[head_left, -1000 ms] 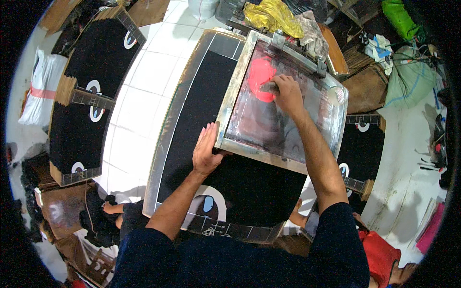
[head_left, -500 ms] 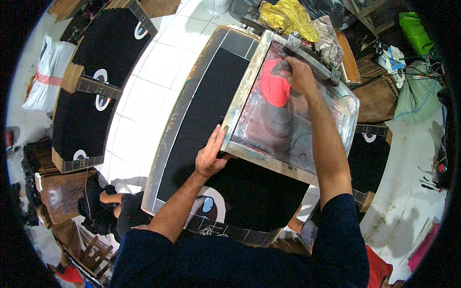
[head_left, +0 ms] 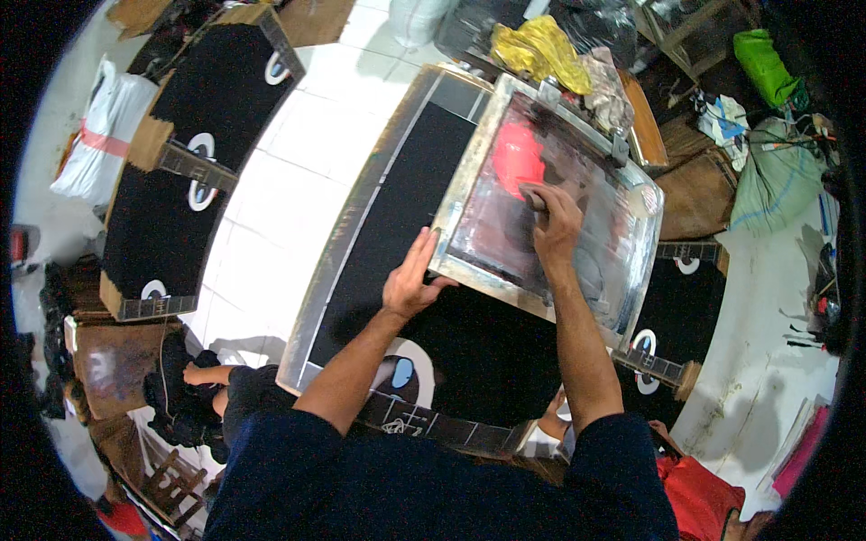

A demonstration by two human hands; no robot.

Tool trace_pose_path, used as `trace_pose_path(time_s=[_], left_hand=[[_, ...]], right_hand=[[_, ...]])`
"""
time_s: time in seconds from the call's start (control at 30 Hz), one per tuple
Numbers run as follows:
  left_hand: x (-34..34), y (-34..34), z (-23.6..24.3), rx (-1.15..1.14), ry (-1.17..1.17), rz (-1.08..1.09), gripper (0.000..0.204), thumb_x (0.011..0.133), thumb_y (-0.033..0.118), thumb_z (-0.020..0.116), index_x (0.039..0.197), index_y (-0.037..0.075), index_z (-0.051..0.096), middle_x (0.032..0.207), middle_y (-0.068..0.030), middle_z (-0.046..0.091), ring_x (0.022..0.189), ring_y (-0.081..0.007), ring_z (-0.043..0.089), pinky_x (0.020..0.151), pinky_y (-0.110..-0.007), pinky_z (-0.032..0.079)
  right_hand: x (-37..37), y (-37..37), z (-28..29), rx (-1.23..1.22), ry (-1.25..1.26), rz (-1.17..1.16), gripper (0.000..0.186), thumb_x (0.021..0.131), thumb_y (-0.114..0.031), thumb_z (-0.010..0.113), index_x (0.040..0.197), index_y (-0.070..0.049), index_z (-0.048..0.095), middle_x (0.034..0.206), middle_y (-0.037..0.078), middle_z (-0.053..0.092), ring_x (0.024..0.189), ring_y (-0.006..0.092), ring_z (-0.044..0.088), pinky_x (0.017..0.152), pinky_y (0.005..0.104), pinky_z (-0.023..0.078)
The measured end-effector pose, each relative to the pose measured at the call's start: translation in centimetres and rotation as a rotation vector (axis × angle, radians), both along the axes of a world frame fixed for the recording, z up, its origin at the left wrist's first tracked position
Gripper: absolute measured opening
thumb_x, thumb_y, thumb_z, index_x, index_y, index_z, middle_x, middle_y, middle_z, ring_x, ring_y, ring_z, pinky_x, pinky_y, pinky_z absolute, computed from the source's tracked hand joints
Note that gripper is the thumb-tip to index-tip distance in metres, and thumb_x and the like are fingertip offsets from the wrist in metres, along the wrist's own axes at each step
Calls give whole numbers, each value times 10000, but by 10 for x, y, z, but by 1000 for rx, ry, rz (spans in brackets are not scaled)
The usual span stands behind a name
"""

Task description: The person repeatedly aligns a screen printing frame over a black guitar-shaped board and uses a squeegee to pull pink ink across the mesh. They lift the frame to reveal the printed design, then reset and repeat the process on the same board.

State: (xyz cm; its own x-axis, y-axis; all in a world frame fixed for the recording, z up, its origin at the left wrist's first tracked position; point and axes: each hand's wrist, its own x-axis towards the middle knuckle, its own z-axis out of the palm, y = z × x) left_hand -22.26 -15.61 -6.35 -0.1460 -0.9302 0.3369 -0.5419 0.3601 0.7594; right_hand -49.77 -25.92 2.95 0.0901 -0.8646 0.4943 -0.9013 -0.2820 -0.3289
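A wooden-framed printing screen (head_left: 501, 293) lies slanted over a black printed panel (head_left: 487, 361). Bright pink ink (head_left: 519, 155) is spread on the upper left of its mesh. My right hand (head_left: 557, 221) is closed round a small dark squeegee (head_left: 532, 192) at the lower end of the ink; my fingers hide part of the tool. My left hand (head_left: 413, 281) holds the screen's near left corner, its fingers straight along the outer side and its thumb by the near edge. Below that hand, the panel bears a white-ringed eye shape (head_left: 403, 374).
More black panels (head_left: 167, 234) stand at the left, beyond white floor tiles (head_left: 298, 171). A yellow cloth (head_left: 541, 52) and a stained rag (head_left: 606, 88) lie past the screen's far edge. Another person's hand (head_left: 552, 419) shows near my right elbow; someone else's arm (head_left: 207, 374) is at the left.
My right hand has drawn the squeegee down toward me, from the far end of the pink ink to its near end. My left hand stays at the screen's corner. The whole view has shifted slightly.
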Motion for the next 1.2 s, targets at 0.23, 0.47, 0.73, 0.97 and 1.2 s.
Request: trace_pose_path(time_s=[0.23, 0.47, 0.73, 0.97, 1.2], left_hand=[[-4, 0, 41, 216, 227, -9, 1069, 728, 360, 915, 1596, 82, 355, 1546, -199, 497, 1348, -360, 571, 1102, -417, 505], [-19, -49, 198, 26, 563, -22, 1100, 700, 48, 869, 1617, 76, 262, 1434, -254, 574, 1199, -406, 657, 1001, -439, 559], [157, -67, 43, 342, 643, 150, 887, 752, 173, 945, 1516, 109, 500, 1360, -184, 645, 1040, -191, 704, 903, -346, 596], [298, 184, -215, 1190, -464, 9, 638, 923, 644, 572, 985, 45, 783, 1065, -204, 760, 1033, -364, 733, 869, -498, 573], [265, 305, -221, 1037, 186, 476, 675, 791, 613, 744, 1331, 211, 695, 1135, -133, 758, 1015, -312, 709, 881, -446, 536]], right_hand=[[68, 102, 22, -176, -509, -23, 313, 998, -209, 662, 1264, -48, 698, 1288, 151, 697, 1212, 337, 658, 1074, 457, 491], [40, 49, 123, -452, -173, -427, 311, 987, -88, 661, 1284, 2, 643, 1254, 157, 708, 1121, 294, 689, 1010, 413, 526], [17, -30, 264, -358, -84, -599, 387, 973, -270, 639, 1349, -179, 629, 1233, 122, 725, 1115, 364, 682, 912, 472, 500], [5, -61, 294, -401, -112, -630, 367, 961, -234, 629, 1327, -214, 638, 1232, 105, 725, 1111, 349, 690, 927, 462, 510], [9, -65, 311, -397, -72, -687, 369, 960, -269, 634, 1325, -220, 643, 1225, 120, 725, 1109, 361, 687, 937, 470, 505]])
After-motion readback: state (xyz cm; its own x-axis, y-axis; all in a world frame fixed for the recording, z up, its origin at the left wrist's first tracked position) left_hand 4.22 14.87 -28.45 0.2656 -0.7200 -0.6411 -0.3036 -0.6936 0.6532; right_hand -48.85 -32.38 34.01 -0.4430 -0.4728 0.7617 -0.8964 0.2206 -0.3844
